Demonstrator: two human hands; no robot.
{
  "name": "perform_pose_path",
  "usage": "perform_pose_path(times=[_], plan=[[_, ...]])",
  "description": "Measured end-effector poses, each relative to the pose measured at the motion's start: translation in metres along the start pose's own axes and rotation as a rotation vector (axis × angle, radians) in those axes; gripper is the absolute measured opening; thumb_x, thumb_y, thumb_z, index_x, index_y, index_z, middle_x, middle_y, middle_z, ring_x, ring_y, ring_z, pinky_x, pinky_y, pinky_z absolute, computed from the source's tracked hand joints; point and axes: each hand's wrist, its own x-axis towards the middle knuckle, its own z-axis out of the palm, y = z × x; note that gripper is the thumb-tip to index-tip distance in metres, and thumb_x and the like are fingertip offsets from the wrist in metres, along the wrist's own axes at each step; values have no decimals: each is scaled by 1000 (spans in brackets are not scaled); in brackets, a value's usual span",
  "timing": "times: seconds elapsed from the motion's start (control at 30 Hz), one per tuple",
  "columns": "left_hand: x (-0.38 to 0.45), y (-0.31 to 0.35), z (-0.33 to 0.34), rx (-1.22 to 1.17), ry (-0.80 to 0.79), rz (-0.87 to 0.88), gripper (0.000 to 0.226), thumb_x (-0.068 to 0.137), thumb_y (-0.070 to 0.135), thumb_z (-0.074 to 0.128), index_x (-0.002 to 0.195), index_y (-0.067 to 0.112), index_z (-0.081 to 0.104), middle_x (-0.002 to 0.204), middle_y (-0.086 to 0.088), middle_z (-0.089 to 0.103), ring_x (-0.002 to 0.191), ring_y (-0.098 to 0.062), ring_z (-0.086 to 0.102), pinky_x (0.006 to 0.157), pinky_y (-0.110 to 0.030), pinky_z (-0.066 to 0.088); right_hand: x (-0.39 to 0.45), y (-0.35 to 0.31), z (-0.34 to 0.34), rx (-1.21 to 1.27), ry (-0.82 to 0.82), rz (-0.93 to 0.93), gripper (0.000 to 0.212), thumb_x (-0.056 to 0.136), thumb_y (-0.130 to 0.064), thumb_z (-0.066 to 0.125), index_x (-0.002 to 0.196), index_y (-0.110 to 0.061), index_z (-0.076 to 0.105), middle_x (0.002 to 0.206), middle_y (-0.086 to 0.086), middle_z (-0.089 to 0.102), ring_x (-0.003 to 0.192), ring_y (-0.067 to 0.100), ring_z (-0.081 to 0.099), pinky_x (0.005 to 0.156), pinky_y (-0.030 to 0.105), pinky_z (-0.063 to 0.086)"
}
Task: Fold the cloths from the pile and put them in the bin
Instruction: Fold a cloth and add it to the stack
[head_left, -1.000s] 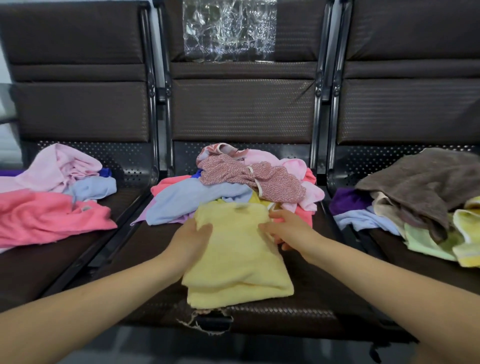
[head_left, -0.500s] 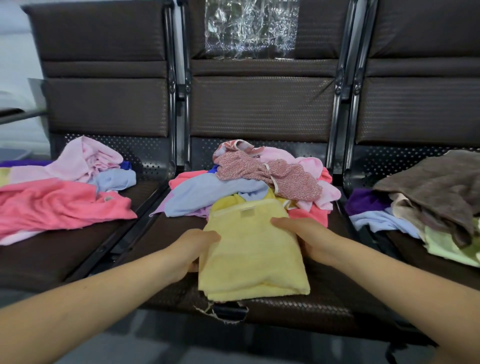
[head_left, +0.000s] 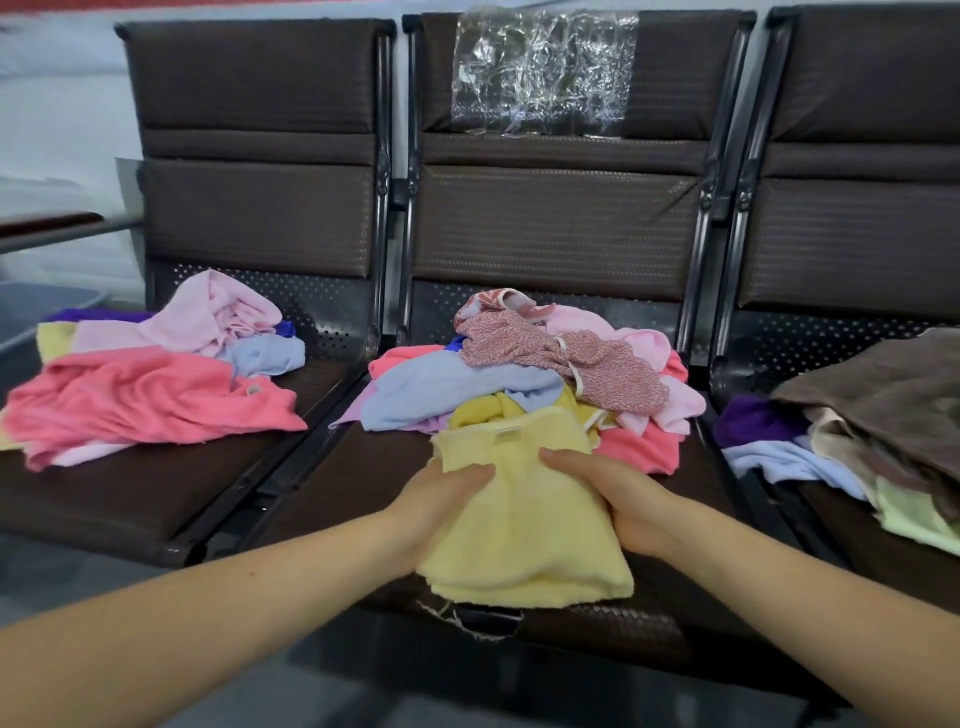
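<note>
1. Both our hands grip the folded yellow cloth (head_left: 524, 525): left hand (head_left: 439, 506) on its left edge, right hand (head_left: 618, 501) on its right edge, thumbs on top.
2. We find the cloth between the hands, its near end hanging over the middle seat (head_left: 374, 467) front.
3. We see the cloth pile (head_left: 519, 374) just beyond the fingertips.

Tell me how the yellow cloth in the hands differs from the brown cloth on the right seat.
The yellow cloth is folded into a compact rectangle; the brown cloth lies loose and crumpled. The yellow cloth is gripped by the left hand and right hand; the brown cloth is untouched, draped over other cloths. Both look like terry towelling.
</note>
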Motion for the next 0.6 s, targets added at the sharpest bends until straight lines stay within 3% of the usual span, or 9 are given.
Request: perform_pose_path(times=[0.03,0.1,0.2,0.3,0.43,0.5,0.57,0.6], plan=[[0,-3,1,-27,25,16,64,78,29,74,135,13,48,121,-10,64,105,-26,63,78,-31,52,-1,-1,3,0,13,7,32,86,-20,67,115,-6,66,108,12,72,103,26,67,89,36,52],[-2,-3,2,-79,30,38,51,89,21,64,136,12,47,123,-10,62,105,-25,62,75,-30,51,-2,-5,7,3,31,15,33,86,-18,67,115,-4,66,105,13,72,96,27,68,85,34,53],[-8,0,-1,-117,14,47,36,96,23,53,130,10,52,115,-6,65,93,-17,64,69,-25,51,-6,-19,17,20,14,-23,17,88,-16,63,99,-3,67,85,11,74,72,21,72,66,28,56],[-13,12,-3,-185,-34,63,39,98,35,47,128,11,56,117,-8,67,97,-17,66,82,-30,51,-11,-39,33,36,-28,-65,18,90,-19,61,96,-2,65,82,13,74,68,22,71,67,31,54],[-20,36,-6,-376,-118,76,32,102,31,39,108,11,62,107,-14,68,59,-13,68,49,-21,52,-12,-69,63,34,-91,-105,23,91,-20,58,101,0,65,89,15,73,77,24,70,76,34,55],[-23,48,-14,-494,-177,84,43,96,48,42,97,13,68,91,-11,73,70,-20,70,58,-27,55,-11,-83,78,39,-130,-131,21,93,-20,56,99,-1,64,83,13,73,72,23,70,68,31,57],[-24,62,-28,-549,-177,128,52,93,56,41,95,14,71,88,-10,72,78,-24,69,70,-32,54,-7,-93,94,51,-151,-173,16,94,-18,56,94,-4,63,75,11,72,64,20,70,64,30,57],[-26,69,-35,-572,-163,151,55,94,56,38,94,13,72,88,-11,72,78,-24,70,70,-32,54,-2,-96,101,65,-154,-187,15,94,-17,56,93,-5,63,74,11,72,64,20,70,65,32,57]])
